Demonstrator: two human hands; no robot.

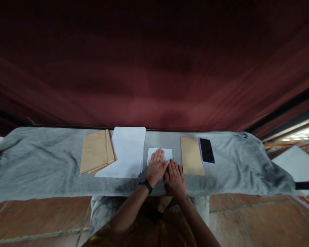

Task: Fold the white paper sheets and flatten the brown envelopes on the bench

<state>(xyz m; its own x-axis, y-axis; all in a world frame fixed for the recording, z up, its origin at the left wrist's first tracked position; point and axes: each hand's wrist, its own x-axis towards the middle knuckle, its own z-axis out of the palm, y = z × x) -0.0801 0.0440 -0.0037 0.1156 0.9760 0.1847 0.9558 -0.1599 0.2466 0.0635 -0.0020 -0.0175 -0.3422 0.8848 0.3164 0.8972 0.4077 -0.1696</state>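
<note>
A small folded white paper (167, 153) lies on the grey cloth-covered table (46, 164) in front of me. My left hand (156, 167), with a black band on its wrist, lies flat on the paper, fingers stretched out and together. My right hand (174, 177) lies flat beside it on the paper's near right part, fingers extended. Both palms press down and neither hand grips anything.
A stack of white sheets (127, 151) lies left of the hands, with brown envelopes (95, 151) further left. A single brown envelope (191, 155) and a dark phone (206, 150) lie to the right. A dark red curtain (154, 68) hangs behind. The floor has brown tiles (260, 219).
</note>
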